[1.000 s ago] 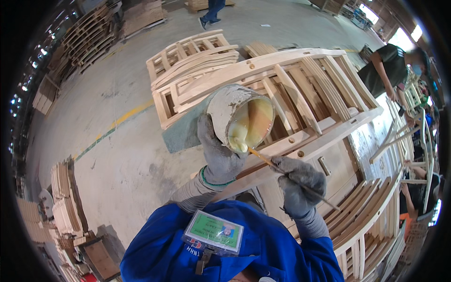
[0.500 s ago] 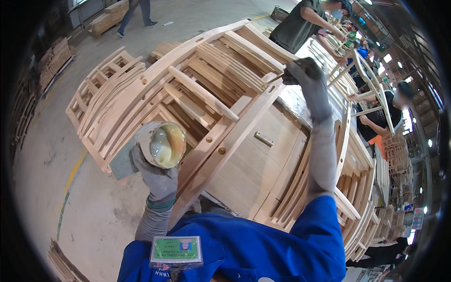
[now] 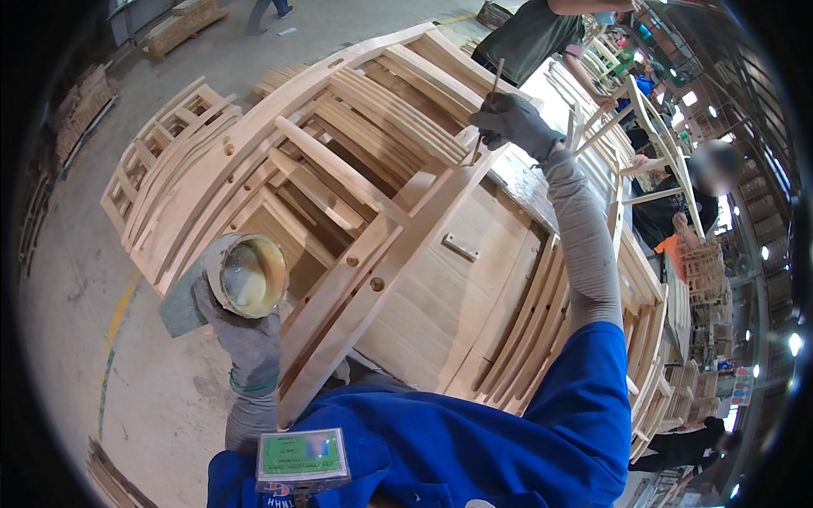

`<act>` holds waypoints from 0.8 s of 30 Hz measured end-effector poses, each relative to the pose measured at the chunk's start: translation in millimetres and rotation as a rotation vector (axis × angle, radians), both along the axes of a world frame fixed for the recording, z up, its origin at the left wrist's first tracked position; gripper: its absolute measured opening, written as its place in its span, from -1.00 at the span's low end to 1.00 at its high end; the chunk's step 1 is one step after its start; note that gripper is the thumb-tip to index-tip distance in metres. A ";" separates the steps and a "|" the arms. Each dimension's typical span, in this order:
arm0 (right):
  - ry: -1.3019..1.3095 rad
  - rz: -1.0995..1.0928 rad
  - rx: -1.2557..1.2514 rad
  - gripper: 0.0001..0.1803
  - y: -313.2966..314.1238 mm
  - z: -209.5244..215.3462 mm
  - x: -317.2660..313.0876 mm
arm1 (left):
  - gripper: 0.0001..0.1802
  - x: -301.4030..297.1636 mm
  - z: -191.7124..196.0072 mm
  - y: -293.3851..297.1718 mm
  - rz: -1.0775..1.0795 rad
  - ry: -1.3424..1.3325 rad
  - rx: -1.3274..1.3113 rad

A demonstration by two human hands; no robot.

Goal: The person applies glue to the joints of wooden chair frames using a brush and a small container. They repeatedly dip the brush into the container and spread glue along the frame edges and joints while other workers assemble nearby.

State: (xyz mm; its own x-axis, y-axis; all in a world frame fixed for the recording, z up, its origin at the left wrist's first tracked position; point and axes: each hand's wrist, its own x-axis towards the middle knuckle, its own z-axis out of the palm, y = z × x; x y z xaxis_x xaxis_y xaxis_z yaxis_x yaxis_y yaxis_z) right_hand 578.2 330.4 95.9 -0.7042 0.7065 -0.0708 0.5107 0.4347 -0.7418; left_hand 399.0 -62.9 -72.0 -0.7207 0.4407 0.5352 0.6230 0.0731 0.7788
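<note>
My gloved left hand [image 3: 246,343] is wrapped round a tub [image 3: 218,275] tilted toward me, with pale, milky glue-like liquid [image 3: 251,284] inside. The tub is beside the stacked chair frames at the left. In my gloved right hand [image 3: 515,127] is a thin stick [image 3: 498,78], poking out above and below the fingers. Its lower tip is at the far end of a long wooden rail [image 3: 417,239], close to a hole; whether it touches is too small to tell. Another round hole [image 3: 378,284] shows nearer on that rail.
Slatted wooden frames [image 3: 339,169] lie stacked under and beside the rail. A plywood worktop [image 3: 432,296] carries a small drilled block [image 3: 461,246]. Curved wooden pieces [image 3: 521,326] lie at its right. A co-worker [image 3: 533,38] stands across; another handles a chair frame [image 3: 648,118].
The whole view has shifted, moving the scene slightly left. My right hand has turned, so the stick shows more upright. The tub has moved left and a little lower.
</note>
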 end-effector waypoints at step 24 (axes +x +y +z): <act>-0.034 0.477 0.163 -0.81 17.4 5.8 0.4 | -0.01 -5.0 -6.5 23.4 0.016 0.039 0.049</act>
